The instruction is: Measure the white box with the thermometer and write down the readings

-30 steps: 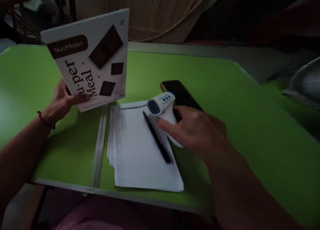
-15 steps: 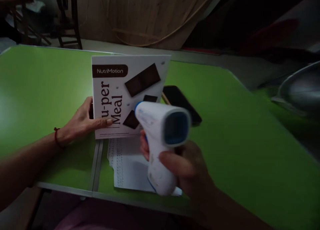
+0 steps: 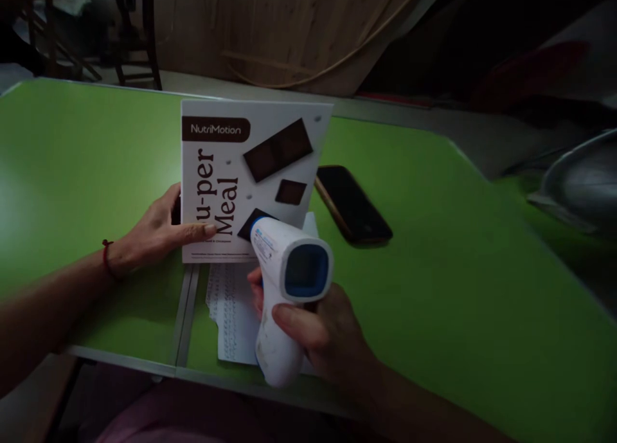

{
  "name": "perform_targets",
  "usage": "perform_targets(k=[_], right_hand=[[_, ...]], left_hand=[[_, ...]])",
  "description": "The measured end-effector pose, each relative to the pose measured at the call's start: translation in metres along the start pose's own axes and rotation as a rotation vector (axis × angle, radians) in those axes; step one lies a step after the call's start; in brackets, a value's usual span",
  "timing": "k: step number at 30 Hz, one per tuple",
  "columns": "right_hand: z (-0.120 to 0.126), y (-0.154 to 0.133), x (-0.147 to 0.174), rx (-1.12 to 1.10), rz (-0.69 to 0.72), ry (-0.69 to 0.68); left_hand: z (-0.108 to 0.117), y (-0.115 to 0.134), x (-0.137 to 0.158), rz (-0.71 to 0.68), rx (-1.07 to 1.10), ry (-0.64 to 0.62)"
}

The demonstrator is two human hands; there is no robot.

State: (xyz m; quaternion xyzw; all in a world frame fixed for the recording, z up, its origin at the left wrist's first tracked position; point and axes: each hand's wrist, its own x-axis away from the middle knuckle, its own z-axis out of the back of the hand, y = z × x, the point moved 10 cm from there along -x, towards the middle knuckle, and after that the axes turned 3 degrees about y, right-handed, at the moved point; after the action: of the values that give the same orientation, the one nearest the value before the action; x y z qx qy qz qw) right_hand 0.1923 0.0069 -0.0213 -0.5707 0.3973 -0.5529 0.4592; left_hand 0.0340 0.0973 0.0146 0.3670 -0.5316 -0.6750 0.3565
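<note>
My left hand [image 3: 161,227] grips the lower left edge of a white NutriMotion box [image 3: 216,192] printed with dark chocolate pieces. Its thumb lies across the front, while the other fingers are mostly hidden behind. The box is held upright over the green table. My right hand [image 3: 321,330] is wrapped round the handle of a white and blue infrared thermometer [image 3: 277,263]. The thermometer's nose points at the box's lower front and overlaps it in view; whether they touch I cannot tell. Its screen [image 3: 307,271] faces me and looks dark.
A sheet of paper [image 3: 234,324] with handwriting-like marks lies beneath the box and thermometer. A dark phone [image 3: 357,205] rests to the right on the green table [image 3: 463,269]. A wooden chair [image 3: 136,44] stands beyond the far edge, and a shiny rounded object [image 3: 583,179] is at right.
My right hand has moved the thermometer left and slightly down, uncovering more of the phone and the printed chocolate. The box, still in my left hand, has shifted very little.
</note>
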Motion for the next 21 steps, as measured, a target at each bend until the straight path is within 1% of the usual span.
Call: perform_targets(k=[3,9,15,18,21], right_hand=[[-0.002,-0.005,0.000,-0.020,0.030,-0.016],[0.001,-0.001,-0.003,-0.040,0.033,-0.004],[0.003,-0.002,-0.002,-0.026,0.050,-0.006],[0.004,0.001,-0.002,-0.009,0.048,-0.007],[0.009,0.003,-0.005,-0.005,0.084,0.004]], left_hand=[[-0.001,0.002,0.000,-0.012,-0.006,-0.008],[-0.002,-0.001,0.000,-0.015,0.033,-0.020],[-0.002,-0.003,-0.001,0.012,0.051,-0.022],[0.000,-0.003,-0.002,0.025,0.021,-0.008],[0.004,-0.002,-0.002,0.025,-0.033,0.008]])
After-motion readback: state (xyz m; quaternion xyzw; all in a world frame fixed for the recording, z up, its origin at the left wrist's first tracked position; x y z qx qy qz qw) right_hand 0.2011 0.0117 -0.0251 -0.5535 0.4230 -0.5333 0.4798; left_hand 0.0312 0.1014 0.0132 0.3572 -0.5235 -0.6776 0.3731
